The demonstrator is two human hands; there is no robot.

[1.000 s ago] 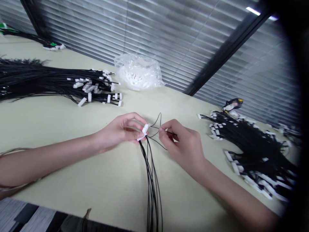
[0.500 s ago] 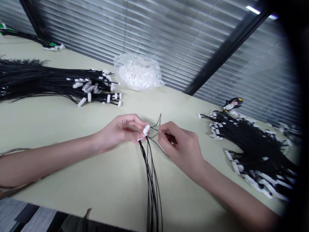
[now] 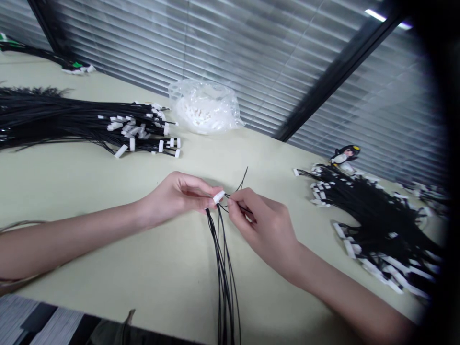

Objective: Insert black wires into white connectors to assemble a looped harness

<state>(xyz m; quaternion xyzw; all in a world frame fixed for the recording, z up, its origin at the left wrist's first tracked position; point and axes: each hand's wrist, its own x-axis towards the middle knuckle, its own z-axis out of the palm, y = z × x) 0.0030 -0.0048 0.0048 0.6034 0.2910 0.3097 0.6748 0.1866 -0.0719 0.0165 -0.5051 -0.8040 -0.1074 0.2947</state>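
Thumb and fingers of my left hand (image 3: 189, 192) are closed on a small white connector (image 3: 219, 196). A bundle of thin black wires (image 3: 223, 268) hangs from it toward the front of the table. My right hand (image 3: 264, 218) is just right of the connector, its thumb and index finger pinched on thin black wires. Loose ends of the black wires (image 3: 243, 179) stick up behind the right fingertips. The exact spot where the right fingertips meet the wires is partly hidden.
Black wire harnesses with white connectors (image 3: 122, 125) lie at the left. Another pile of black harnesses (image 3: 373, 211) lies at the right, beside a penguin figure (image 3: 345, 155). A clear plastic bag (image 3: 206, 108) of small white parts stands against the blinds (image 3: 230, 43).
My right hand has moved slightly left, closer to the connector. The white connector has turned flatter in my left fingers, and the loose wire ends have shifted right.
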